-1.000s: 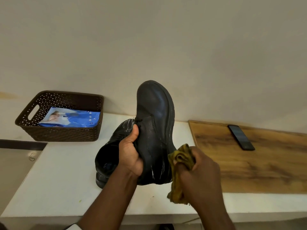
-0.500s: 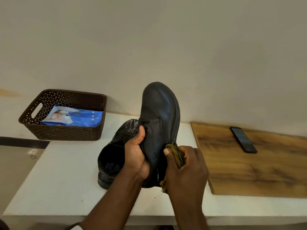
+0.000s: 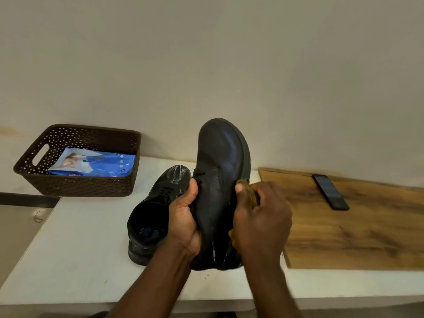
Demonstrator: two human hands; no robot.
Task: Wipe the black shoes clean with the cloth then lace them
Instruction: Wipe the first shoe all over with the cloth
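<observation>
My left hand (image 3: 183,222) holds the black shoe (image 3: 220,191) toe-up, its heel end down near the white surface (image 3: 75,244), thumb pressed along the lace side and fingers wrapped behind. My right hand (image 3: 259,216) has its grip closed around the bunched yellow-brown cloth (image 3: 249,191), which presses against the shoe's right flank, near the middle of the scene.

To do this wipe well, I judge I should keep the left grip firm so the shoe does not twist, and draw the cloth in long strokes from toe to heel, turning a fresh fold outward as it soils. The leather is matte black with pale streaks and specks low on the side, so that patch probably wants more passes. A few dark lace ends show by my thumb; whether the laces are threaded I cannot tell.

The second shoe (image 3: 158,214) sits on the surface just left of the held one, opening toward me, its toe glossy with whitish smears. It looks unwiped to me, and should come next before any lacing.
</observation>
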